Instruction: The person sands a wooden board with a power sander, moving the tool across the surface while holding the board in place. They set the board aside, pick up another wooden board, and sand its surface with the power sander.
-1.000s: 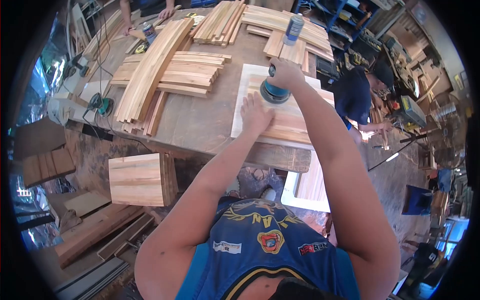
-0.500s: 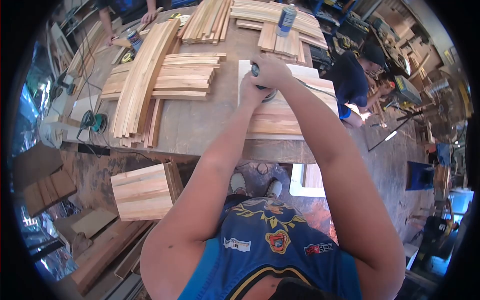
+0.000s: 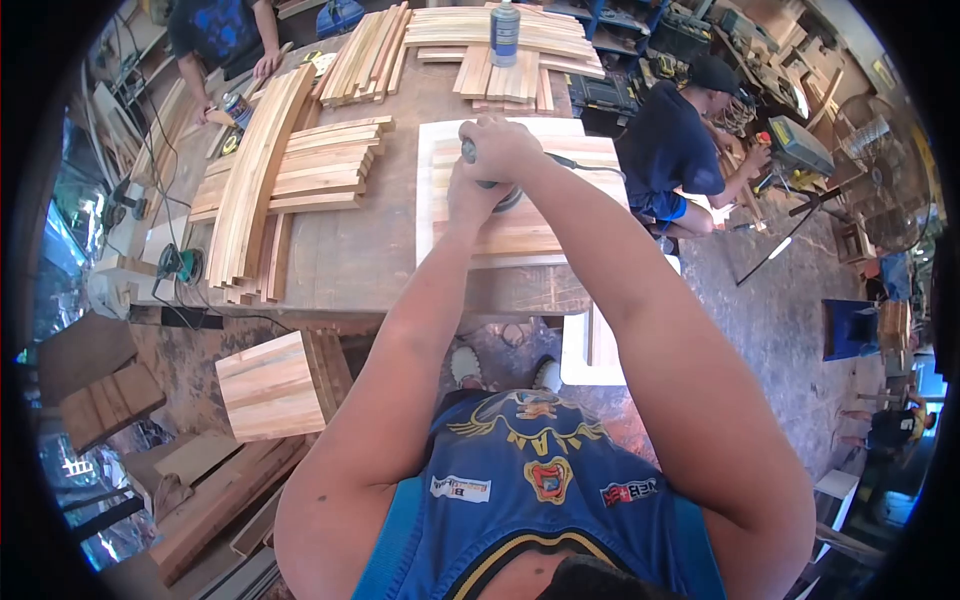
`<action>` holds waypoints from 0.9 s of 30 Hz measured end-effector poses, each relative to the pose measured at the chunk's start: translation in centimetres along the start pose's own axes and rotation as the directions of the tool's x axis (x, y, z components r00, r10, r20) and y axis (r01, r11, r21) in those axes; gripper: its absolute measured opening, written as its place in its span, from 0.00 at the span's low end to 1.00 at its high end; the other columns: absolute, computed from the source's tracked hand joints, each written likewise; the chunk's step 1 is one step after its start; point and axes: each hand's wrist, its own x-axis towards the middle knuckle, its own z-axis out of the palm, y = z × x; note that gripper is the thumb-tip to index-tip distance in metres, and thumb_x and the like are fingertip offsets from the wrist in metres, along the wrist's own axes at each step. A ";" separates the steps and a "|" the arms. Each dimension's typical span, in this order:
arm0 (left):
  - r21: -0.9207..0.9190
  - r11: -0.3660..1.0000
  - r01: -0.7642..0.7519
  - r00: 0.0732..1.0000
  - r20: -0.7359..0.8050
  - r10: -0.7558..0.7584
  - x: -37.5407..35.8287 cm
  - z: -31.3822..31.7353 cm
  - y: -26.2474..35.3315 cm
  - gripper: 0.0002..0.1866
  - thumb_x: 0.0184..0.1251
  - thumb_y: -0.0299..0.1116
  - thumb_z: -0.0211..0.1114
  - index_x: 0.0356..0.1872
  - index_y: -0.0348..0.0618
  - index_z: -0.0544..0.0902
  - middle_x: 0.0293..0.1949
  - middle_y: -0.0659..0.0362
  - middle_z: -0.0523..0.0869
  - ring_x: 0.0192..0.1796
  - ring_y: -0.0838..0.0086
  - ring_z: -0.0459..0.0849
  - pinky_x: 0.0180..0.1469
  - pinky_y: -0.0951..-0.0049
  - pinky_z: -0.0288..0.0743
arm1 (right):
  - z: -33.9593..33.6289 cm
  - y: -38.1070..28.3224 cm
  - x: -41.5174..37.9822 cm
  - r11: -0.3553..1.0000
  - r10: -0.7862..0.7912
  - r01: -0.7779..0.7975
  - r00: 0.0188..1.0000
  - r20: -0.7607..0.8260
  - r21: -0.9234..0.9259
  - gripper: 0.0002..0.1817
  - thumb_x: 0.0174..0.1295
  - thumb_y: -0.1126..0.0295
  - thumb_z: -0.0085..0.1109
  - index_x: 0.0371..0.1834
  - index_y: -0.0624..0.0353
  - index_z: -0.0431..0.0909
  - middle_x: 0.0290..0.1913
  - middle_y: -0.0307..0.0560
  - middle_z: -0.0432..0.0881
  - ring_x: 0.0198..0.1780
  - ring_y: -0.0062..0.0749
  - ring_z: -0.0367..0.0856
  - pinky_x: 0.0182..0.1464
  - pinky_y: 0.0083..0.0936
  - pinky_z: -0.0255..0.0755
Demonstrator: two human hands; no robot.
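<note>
Both of my hands are on a sander point(image 3: 511, 200) that rests on a striped wooden panel point(image 3: 560, 222). My right hand point(image 3: 503, 150) is closed over the top of the tool. Below it, my left hand point(image 3: 474, 197) is wrapped round the tool's near side. My hands cover most of the sander's body; its round base and a bit of the dark top show. A dark cord point(image 3: 592, 166) runs from it to the right across the panel. Under the panel lies a white board point(image 3: 425, 200), its edge showing at the left.
Stacked wood strips point(image 3: 265, 170) lie on the workbench point(image 3: 335, 245) to the left. A spray can point(image 3: 504, 35) stands on more strips at the back. Another sander point(image 3: 180, 264) sits at the left edge. One person point(image 3: 660, 140) crouches at right; another point(image 3: 225, 40) stands across the bench.
The view has shifted, so the bench and panel appear farther left. My hands are still on the sander, which stays on the panel near its left part.
</note>
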 end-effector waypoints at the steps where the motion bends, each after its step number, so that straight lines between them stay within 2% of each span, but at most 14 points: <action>1: 0.025 1.000 0.005 1.000 -0.012 -0.005 -0.3 1.0 -0.2 0.39 0.45 0.44 0.87 0.58 0.40 0.81 0.55 0.49 0.88 0.59 0.53 0.87 0.58 0.54 0.80 | -0.1 0.7 -0.6 1.000 0.007 -0.007 1.000 0.006 -0.005 0.30 0.58 0.50 0.69 0.64 0.47 0.79 0.59 0.50 0.84 0.64 0.46 0.83 0.65 0.43 0.79; 5: 0.059 0.998 0.014 0.999 -0.038 -0.011 -1.4 4.4 0.8 0.39 0.46 0.44 0.87 0.60 0.41 0.80 0.55 0.49 0.88 0.59 0.52 0.86 0.58 0.54 0.80 | -0.9 3.5 -3.0 1.000 -0.007 0.007 1.000 0.019 -0.018 0.31 0.59 0.50 0.70 0.66 0.46 0.78 0.60 0.51 0.83 0.65 0.47 0.82 0.65 0.44 0.79; 7: -0.028 0.998 -0.060 0.998 -0.024 0.060 -2.1 5.7 1.8 0.37 0.47 0.44 0.87 0.58 0.40 0.82 0.55 0.49 0.87 0.59 0.52 0.86 0.59 0.54 0.79 | -1.2 4.9 -4.2 1.000 0.003 -0.003 0.999 0.034 -0.009 0.31 0.59 0.50 0.71 0.65 0.47 0.79 0.61 0.50 0.83 0.66 0.47 0.81 0.65 0.44 0.79; 13: -0.003 0.996 -0.093 0.995 -0.035 0.093 -3.1 10.2 3.8 0.32 0.46 0.43 0.87 0.52 0.38 0.85 0.51 0.47 0.88 0.56 0.50 0.86 0.57 0.53 0.80 | -2.1 8.7 -6.9 1.000 0.002 -0.001 0.999 0.036 -0.019 0.31 0.59 0.51 0.71 0.66 0.47 0.79 0.61 0.51 0.83 0.65 0.46 0.82 0.65 0.44 0.79; 17: -0.019 0.992 -0.124 0.992 -0.027 0.124 -4.8 11.1 7.3 0.34 0.47 0.44 0.86 0.54 0.37 0.84 0.51 0.46 0.88 0.56 0.49 0.86 0.57 0.52 0.79 | -2.6 11.3 -8.0 1.000 0.010 -0.009 0.999 0.042 -0.012 0.32 0.58 0.51 0.71 0.66 0.47 0.79 0.62 0.52 0.83 0.65 0.47 0.82 0.65 0.44 0.79; 19: 0.086 0.994 -0.068 0.994 0.096 0.060 -5.3 11.3 8.1 0.40 0.48 0.45 0.86 0.61 0.37 0.81 0.60 0.44 0.85 0.64 0.49 0.82 0.63 0.52 0.77 | -3.0 12.4 -8.7 1.000 0.025 -0.025 0.999 0.031 -0.018 0.32 0.56 0.51 0.71 0.65 0.46 0.80 0.62 0.52 0.83 0.65 0.48 0.83 0.65 0.44 0.79; 20: 0.089 0.994 -0.068 0.994 0.093 0.059 -5.4 11.6 7.6 0.40 0.48 0.45 0.86 0.61 0.37 0.81 0.60 0.44 0.85 0.64 0.49 0.82 0.63 0.52 0.77 | -3.2 12.9 -9.0 1.000 0.022 -0.021 0.999 0.030 -0.015 0.32 0.56 0.51 0.71 0.65 0.46 0.80 0.62 0.52 0.83 0.65 0.48 0.83 0.65 0.44 0.79; 22: 0.358 0.929 -0.092 0.988 0.148 0.040 -5.8 12.0 6.2 0.47 0.49 0.47 0.86 0.70 0.37 0.75 0.70 0.43 0.78 0.73 0.48 0.74 0.71 0.53 0.70 | -3.1 13.8 -9.6 0.999 0.046 -0.046 0.999 0.016 0.010 0.29 0.57 0.50 0.68 0.63 0.43 0.79 0.59 0.51 0.83 0.64 0.48 0.82 0.64 0.44 0.79; 23: 0.361 0.928 -0.092 0.988 0.150 0.040 -5.8 11.9 5.5 0.47 0.49 0.47 0.86 0.70 0.37 0.75 0.70 0.43 0.78 0.73 0.48 0.74 0.71 0.53 0.70 | -3.1 14.2 -9.9 0.999 0.047 -0.047 0.999 0.016 0.013 0.29 0.57 0.50 0.68 0.63 0.43 0.79 0.59 0.51 0.83 0.64 0.48 0.82 0.64 0.44 0.79; 25: 0.532 0.807 -0.257 0.955 0.265 0.130 -6.0 11.0 5.0 0.50 0.55 0.54 0.82 0.75 0.39 0.70 0.76 0.43 0.71 0.79 0.48 0.66 0.79 0.52 0.61 | -2.9 15.0 -10.2 0.999 0.039 -0.039 0.999 -0.001 -0.009 0.29 0.56 0.50 0.68 0.63 0.43 0.80 0.59 0.50 0.83 0.64 0.48 0.82 0.64 0.44 0.79; 26: 0.532 0.807 -0.257 0.955 0.265 0.130 -5.9 10.6 4.7 0.50 0.55 0.54 0.82 0.75 0.39 0.70 0.76 0.43 0.71 0.79 0.48 0.66 0.79 0.52 0.61 | -2.8 15.4 -10.4 0.999 0.039 -0.039 0.999 -0.001 -0.009 0.29 0.56 0.50 0.68 0.63 0.43 0.80 0.59 0.50 0.83 0.64 0.48 0.82 0.64 0.44 0.79; 27: 0.609 0.761 -0.225 0.956 0.290 0.050 -5.8 10.2 4.5 0.51 0.58 0.59 0.78 0.77 0.41 0.69 0.79 0.44 0.68 0.82 0.51 0.61 0.83 0.53 0.53 | -2.8 15.8 -10.6 0.999 0.039 -0.039 0.999 0.011 -0.004 0.31 0.56 0.50 0.69 0.64 0.44 0.79 0.61 0.52 0.83 0.65 0.49 0.82 0.65 0.45 0.79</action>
